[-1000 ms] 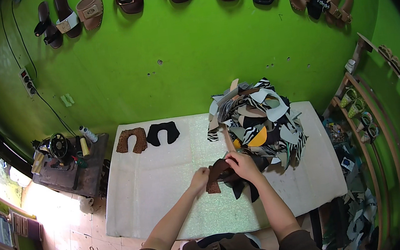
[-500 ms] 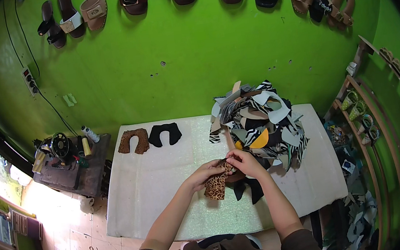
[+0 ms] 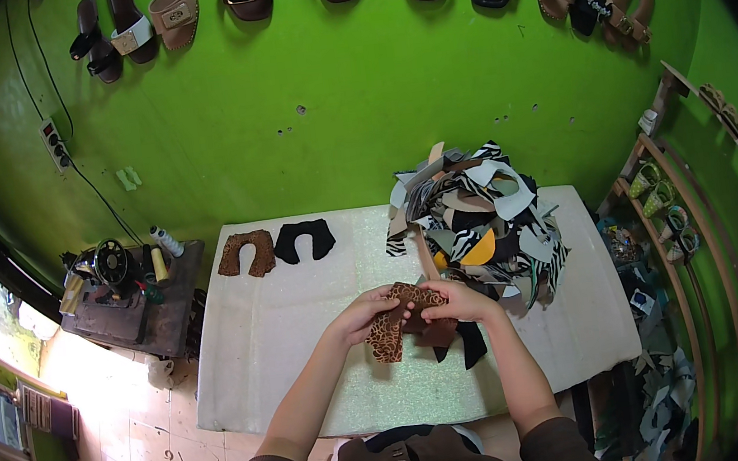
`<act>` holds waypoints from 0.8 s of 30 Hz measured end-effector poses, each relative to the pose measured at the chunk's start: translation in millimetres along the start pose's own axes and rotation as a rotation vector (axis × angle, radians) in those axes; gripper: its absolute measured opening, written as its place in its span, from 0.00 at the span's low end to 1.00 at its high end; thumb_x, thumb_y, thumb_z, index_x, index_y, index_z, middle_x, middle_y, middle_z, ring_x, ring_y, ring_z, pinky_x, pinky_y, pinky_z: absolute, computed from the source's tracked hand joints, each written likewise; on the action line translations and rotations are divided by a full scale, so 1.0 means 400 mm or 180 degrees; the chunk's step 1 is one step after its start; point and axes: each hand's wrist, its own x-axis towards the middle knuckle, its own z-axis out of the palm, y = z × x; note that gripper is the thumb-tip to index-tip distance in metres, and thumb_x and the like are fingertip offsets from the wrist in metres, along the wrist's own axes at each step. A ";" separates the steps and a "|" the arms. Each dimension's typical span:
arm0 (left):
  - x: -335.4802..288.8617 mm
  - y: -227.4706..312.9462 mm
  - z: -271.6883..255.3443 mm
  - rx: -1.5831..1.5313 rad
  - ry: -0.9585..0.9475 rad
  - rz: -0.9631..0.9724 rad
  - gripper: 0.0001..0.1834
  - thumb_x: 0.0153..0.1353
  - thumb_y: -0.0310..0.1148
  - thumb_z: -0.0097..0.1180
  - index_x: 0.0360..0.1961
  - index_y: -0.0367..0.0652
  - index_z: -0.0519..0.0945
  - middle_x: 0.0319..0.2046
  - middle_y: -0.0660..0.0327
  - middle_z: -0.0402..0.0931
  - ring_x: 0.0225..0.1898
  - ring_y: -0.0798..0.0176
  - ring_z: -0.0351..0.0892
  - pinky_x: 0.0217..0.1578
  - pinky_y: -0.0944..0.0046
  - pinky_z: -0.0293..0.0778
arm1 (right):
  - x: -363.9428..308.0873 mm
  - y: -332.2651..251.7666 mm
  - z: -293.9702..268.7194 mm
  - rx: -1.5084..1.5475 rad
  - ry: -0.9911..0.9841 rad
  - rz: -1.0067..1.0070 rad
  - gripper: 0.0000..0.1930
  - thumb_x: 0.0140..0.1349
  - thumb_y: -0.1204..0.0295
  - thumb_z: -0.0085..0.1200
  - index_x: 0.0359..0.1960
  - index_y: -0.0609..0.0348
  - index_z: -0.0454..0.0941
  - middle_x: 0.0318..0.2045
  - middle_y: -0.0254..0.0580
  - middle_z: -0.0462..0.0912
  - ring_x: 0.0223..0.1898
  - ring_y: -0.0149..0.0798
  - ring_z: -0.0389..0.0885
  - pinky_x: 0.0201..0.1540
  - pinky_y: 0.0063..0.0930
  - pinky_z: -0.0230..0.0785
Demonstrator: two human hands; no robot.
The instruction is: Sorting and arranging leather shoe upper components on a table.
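Brown animal-print material is grasped by the left hand and right hand, both angled inward, over a white-covered table beside a green wall.

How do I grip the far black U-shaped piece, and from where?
Probably pinch the black piece by its right leg, coming from the right: it lies flat, legs toward the person, with the brown piece close on its left.

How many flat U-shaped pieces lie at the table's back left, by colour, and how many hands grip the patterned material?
Mottled brown U-shaped sheet piece: 1
Black U-shaped sheet piece: 1
Left hand and right hand, gripping brown patterned sheet material: 2
Total: 4
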 end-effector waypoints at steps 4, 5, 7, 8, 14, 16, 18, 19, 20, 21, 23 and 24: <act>-0.036 0.021 0.060 -0.0577 -0.0411 -0.0148 0.17 0.60 0.30 0.47 0.49 0.34 0.66 0.41 0.53 0.72 0.41 0.59 0.76 0.45 0.60 0.74 | 0.009 0.026 0.007 0.0261 0.0559 -0.0343 0.15 0.55 0.73 0.54 0.44 0.63 0.72 0.28 0.31 0.79 0.31 0.23 0.75 0.36 0.16 0.66; -0.039 0.019 0.060 -0.0578 -0.0400 -0.0138 0.17 0.60 0.30 0.47 0.49 0.34 0.66 0.41 0.53 0.72 0.41 0.59 0.76 0.45 0.60 0.74 | 0.011 0.018 0.008 0.0261 0.0545 -0.0346 0.15 0.55 0.73 0.54 0.44 0.63 0.72 0.28 0.31 0.79 0.31 0.23 0.75 0.36 0.16 0.66; -0.041 0.012 0.053 -0.0483 -0.0496 -0.0469 0.21 0.61 0.32 0.46 0.53 0.32 0.63 0.39 0.54 0.73 0.41 0.61 0.76 0.48 0.57 0.72 | 0.013 -0.007 -0.001 -0.0108 0.0233 -0.0115 0.11 0.56 0.73 0.52 0.40 0.64 0.73 0.24 0.31 0.79 0.30 0.23 0.75 0.35 0.17 0.65; -0.041 0.009 0.046 -0.0485 -0.0495 -0.0467 0.21 0.61 0.32 0.46 0.53 0.32 0.63 0.39 0.54 0.73 0.41 0.61 0.76 0.48 0.57 0.72 | 0.009 -0.031 0.005 -0.0242 0.0241 -0.0119 0.07 0.57 0.73 0.51 0.35 0.64 0.75 0.25 0.32 0.79 0.30 0.23 0.75 0.35 0.17 0.66; -0.027 -0.002 0.020 0.0223 0.0152 -0.0214 0.14 0.62 0.36 0.46 0.42 0.35 0.70 0.27 0.65 0.70 0.32 0.70 0.72 0.37 0.67 0.73 | -0.007 -0.054 0.007 0.0417 -0.0041 0.0008 0.09 0.58 0.72 0.52 0.37 0.64 0.75 0.29 0.34 0.81 0.33 0.23 0.76 0.37 0.18 0.66; -0.031 0.007 0.032 0.0177 0.0419 -0.0020 0.09 0.62 0.34 0.47 0.37 0.39 0.70 0.24 0.67 0.67 0.27 0.72 0.68 0.32 0.69 0.71 | -0.016 -0.054 -0.002 0.0113 -0.0067 0.0279 0.10 0.57 0.72 0.53 0.39 0.64 0.74 0.30 0.35 0.81 0.34 0.24 0.76 0.39 0.19 0.66; -0.032 -0.003 0.028 0.0215 0.0516 0.0006 0.08 0.62 0.34 0.47 0.35 0.40 0.70 0.24 0.67 0.67 0.27 0.71 0.69 0.31 0.69 0.71 | -0.017 -0.053 0.001 -0.0195 -0.0103 0.0538 0.12 0.57 0.72 0.54 0.41 0.63 0.74 0.31 0.36 0.81 0.35 0.25 0.77 0.41 0.20 0.67; -0.034 -0.008 0.027 0.0248 0.0614 0.0026 0.08 0.63 0.34 0.46 0.34 0.41 0.70 0.24 0.67 0.67 0.27 0.71 0.69 0.31 0.70 0.71 | -0.017 -0.046 0.005 0.0109 -0.0247 0.0425 0.13 0.56 0.71 0.54 0.42 0.63 0.73 0.32 0.38 0.81 0.37 0.26 0.77 0.43 0.21 0.67; -0.034 -0.011 0.028 0.0252 0.0599 0.0015 0.08 0.63 0.34 0.46 0.34 0.41 0.70 0.24 0.67 0.67 0.27 0.71 0.69 0.31 0.70 0.71 | -0.019 -0.037 0.009 0.0415 -0.0374 0.0316 0.14 0.56 0.71 0.55 0.43 0.63 0.73 0.34 0.39 0.80 0.38 0.27 0.77 0.44 0.22 0.67; -0.035 -0.013 0.028 0.0188 0.0662 0.0066 0.09 0.63 0.35 0.45 0.34 0.40 0.70 0.24 0.68 0.67 0.27 0.72 0.68 0.31 0.70 0.70 | -0.018 -0.025 0.013 0.0420 -0.0354 0.0320 0.14 0.56 0.71 0.55 0.43 0.63 0.73 0.34 0.39 0.80 0.38 0.27 0.77 0.44 0.22 0.67; -0.039 -0.019 0.022 0.0118 0.0724 0.0107 0.10 0.64 0.36 0.43 0.34 0.40 0.71 0.24 0.69 0.67 0.27 0.72 0.68 0.31 0.71 0.69 | -0.015 -0.004 0.027 0.1026 -0.0522 0.0051 0.17 0.56 0.73 0.54 0.46 0.63 0.69 0.38 0.41 0.78 0.41 0.30 0.76 0.45 0.24 0.67; -0.042 -0.022 0.012 -0.0022 0.0725 0.0100 0.10 0.64 0.36 0.43 0.34 0.40 0.71 0.24 0.68 0.67 0.28 0.72 0.69 0.31 0.71 0.70 | -0.013 0.002 0.044 0.1033 -0.0518 0.0060 0.17 0.56 0.73 0.54 0.46 0.63 0.69 0.38 0.41 0.78 0.41 0.30 0.76 0.45 0.24 0.67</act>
